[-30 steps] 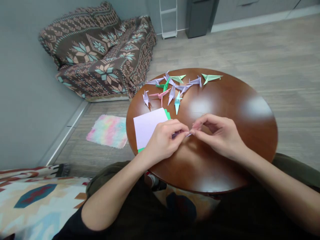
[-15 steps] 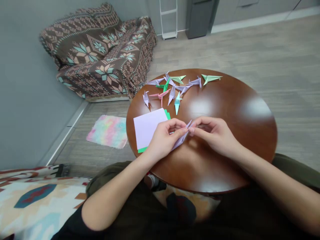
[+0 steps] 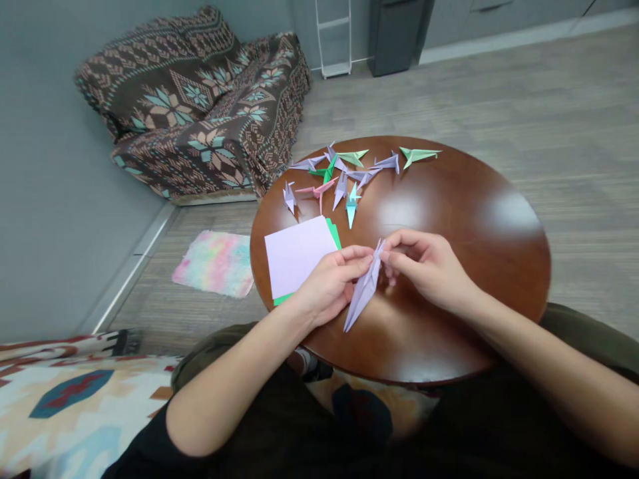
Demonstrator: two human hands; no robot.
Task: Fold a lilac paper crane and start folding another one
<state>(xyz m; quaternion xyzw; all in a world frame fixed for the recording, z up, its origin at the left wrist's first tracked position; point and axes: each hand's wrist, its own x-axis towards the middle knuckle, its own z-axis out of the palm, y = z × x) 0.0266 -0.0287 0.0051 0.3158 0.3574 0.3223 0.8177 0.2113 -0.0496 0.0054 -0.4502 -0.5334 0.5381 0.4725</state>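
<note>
A sofa (image 3: 200, 126) with a patterned cover and a pastel mat (image 3: 214, 263) lie left of the round brown desk (image 3: 479, 266). On the desk's left part sits a stack of lilac and green paper (image 3: 297, 256); folded paper cranes (image 3: 352, 209) cluster toward its far edge. Above its near middle, the left hand (image 3: 337, 283) pinches the folded lilac paper (image 3: 364, 293), and the right hand (image 3: 424, 266) has its fingers closed on the upper tip. Since half a second ago, the folded paper has turned, baring its long face.
</note>
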